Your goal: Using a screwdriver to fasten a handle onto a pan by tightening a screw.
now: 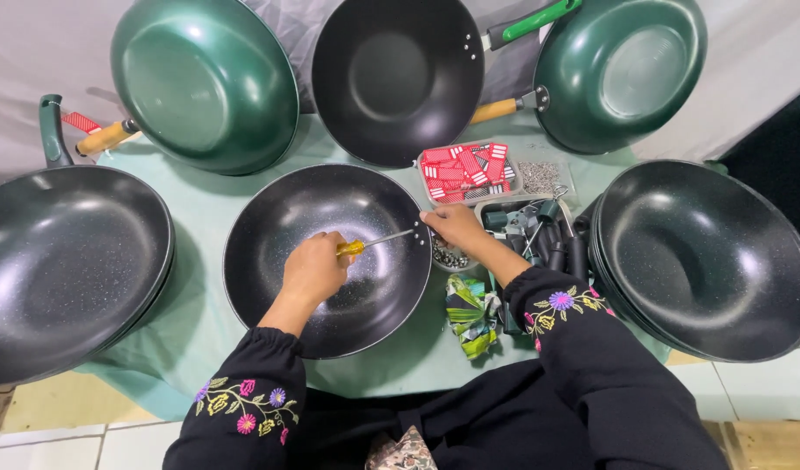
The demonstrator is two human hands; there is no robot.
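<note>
My left hand (317, 268) grips a screwdriver (375, 241) with a yellow handle, held over the inside of a black speckled wok (269, 252) in front of me. The metal shaft points right toward the wok's rim. My right hand (454, 226) rests at that right rim, fingertips pinched near the screwdriver's tip; whether it holds a small part is hidden. Both sleeves are black with embroidered flowers.
A stack of black woks (60, 270) sits at left, another stack (704, 257) at right. Green and black woks (204, 83) lean at the back. A tray of red cards (465, 172), small screws (539, 177), dark handles (552, 244) and a green wrapper (469, 313) lie on the green cloth.
</note>
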